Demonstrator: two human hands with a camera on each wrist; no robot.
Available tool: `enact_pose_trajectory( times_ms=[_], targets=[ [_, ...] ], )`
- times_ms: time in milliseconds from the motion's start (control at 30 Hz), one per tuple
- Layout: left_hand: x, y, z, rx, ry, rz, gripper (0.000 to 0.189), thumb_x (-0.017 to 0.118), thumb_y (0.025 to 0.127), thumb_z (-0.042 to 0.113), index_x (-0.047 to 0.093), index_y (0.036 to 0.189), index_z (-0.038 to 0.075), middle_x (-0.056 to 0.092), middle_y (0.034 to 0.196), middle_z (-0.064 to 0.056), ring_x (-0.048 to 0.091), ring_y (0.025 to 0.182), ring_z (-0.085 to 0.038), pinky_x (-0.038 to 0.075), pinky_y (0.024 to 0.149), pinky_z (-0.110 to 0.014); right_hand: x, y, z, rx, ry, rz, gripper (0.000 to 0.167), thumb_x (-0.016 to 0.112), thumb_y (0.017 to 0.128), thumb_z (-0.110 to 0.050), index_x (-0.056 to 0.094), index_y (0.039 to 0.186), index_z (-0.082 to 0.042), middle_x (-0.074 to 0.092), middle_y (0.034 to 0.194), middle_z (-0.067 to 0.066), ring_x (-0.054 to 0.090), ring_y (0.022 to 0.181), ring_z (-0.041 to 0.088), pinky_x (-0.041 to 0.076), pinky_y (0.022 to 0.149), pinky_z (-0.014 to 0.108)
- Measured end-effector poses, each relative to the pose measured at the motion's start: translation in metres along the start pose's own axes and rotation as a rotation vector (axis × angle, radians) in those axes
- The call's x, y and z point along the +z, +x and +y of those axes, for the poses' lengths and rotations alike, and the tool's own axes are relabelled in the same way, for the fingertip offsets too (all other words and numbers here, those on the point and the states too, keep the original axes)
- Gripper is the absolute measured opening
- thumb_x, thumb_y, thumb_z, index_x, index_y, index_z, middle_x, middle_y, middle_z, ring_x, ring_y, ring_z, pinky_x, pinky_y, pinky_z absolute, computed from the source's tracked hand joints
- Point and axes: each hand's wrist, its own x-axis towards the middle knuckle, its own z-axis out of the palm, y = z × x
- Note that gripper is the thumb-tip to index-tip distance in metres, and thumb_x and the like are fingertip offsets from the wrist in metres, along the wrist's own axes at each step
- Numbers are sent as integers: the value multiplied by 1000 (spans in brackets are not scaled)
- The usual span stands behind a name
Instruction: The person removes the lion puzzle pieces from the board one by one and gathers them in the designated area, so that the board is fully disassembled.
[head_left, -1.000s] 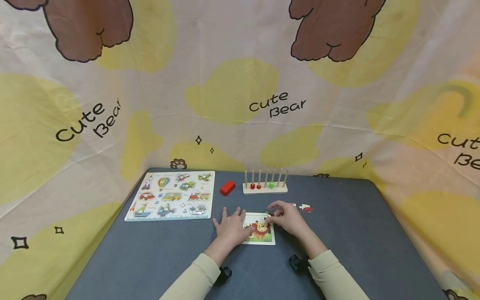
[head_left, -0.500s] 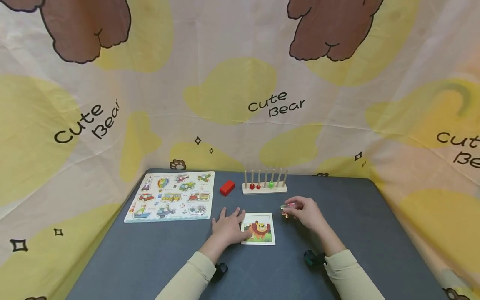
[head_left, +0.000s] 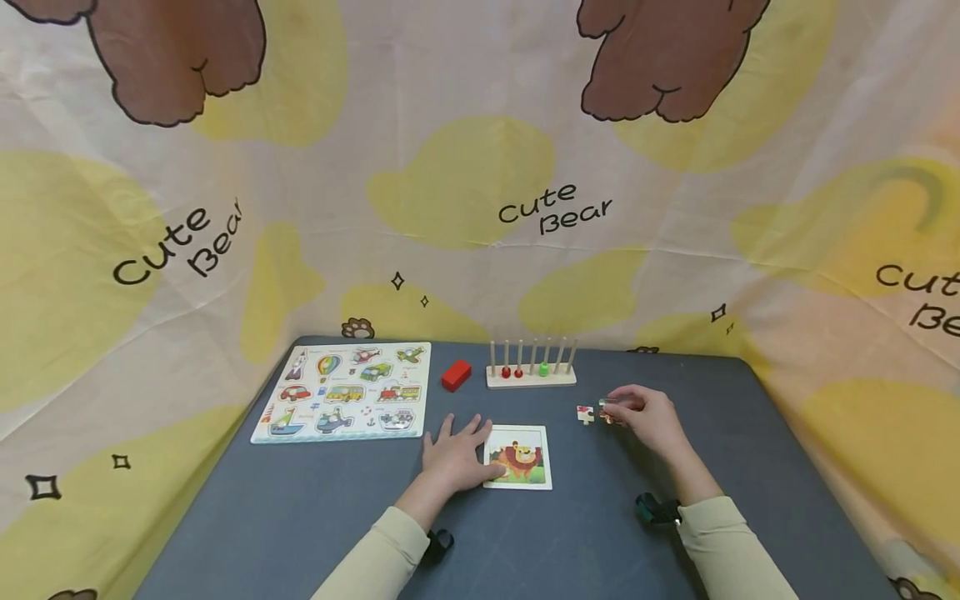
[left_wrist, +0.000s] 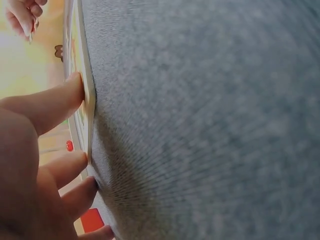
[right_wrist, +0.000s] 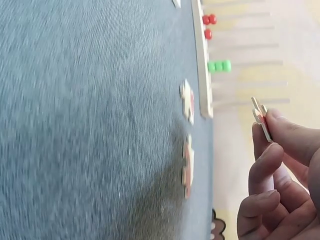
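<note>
Pinches a puzzle piece [right_wrist: 261, 120] between thumb and finger of the right hand [head_left: 651, 417], near a first loose piece [head_left: 585, 414] and a second loose piece [right_wrist: 189, 165] on the bench [head_left: 525, 542]. Leaves a gap leftward and toward the body to the lion puzzle [head_left: 520, 462], seemingly the key relation. Rests the left hand [head_left: 453, 458], the nearer one, with fingers spread and thumb touching the puzzle's left side. Can't make out the held piece's long axis, seen nearly edge-on.
</note>
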Motion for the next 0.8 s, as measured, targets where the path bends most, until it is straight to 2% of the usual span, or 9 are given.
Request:
enact_pose_trajectory(
  times_ms=[300,567,800],
  targets=[
    [1,0,0,-2,20,4,82,74,83,60,46,153,27,39,162,0,18,153,-43,16,114,-75,-16,2,15,29,-63,41,33,76,92,-33,71,111,-7,74,85,9,61,71,18,49,58,29],
    [-3,-1,2,-14,11,-1,82,73,84,58,45,154,27,37,163,0,15,154,-42,14,114,-75,-29,6,32,71,-94,50,37,74,92,-37,70,115,-7,73,89,9,61,75,21,48,62,30],
    [-1,-2,4,-18,15,-7,82,74,83,59,45,154,27,37,163,0,16,153,-43,15,114,-75,-33,8,46,91,-128,36,35,74,93,-33,70,114,-5,72,86,7,60,74,20,49,63,30]
  ],
)
